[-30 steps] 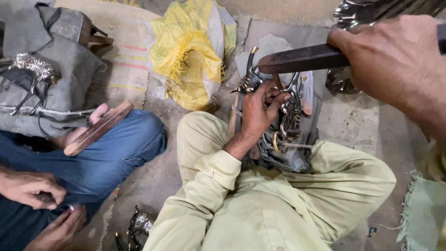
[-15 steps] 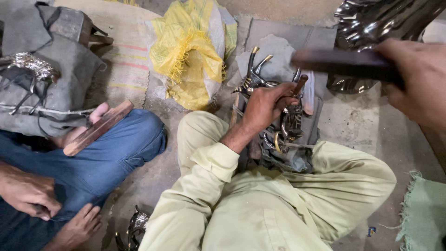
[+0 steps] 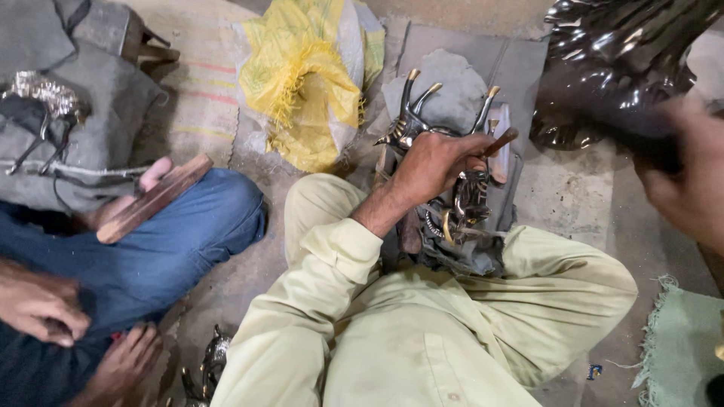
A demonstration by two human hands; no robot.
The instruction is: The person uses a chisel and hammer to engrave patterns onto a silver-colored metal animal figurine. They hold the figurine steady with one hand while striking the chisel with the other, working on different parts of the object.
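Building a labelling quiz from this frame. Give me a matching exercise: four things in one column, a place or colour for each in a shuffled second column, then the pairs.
Things:
1. left hand
2. right hand
3. plastic sack
4. wooden block

Descriptions:
A. yellow, crumpled on the floor at top centre
B. blurred at the right edge, below a shiny dark metal piece
C. gripping a metal antlered figure
D. resting on a co-worker's blue-trousered knee

Pairs: 1-C, 2-B, 3-A, 4-D

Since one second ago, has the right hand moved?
Yes. The right hand swung rightward with its dark tool, away from the left hand, which stays on the metal figure.
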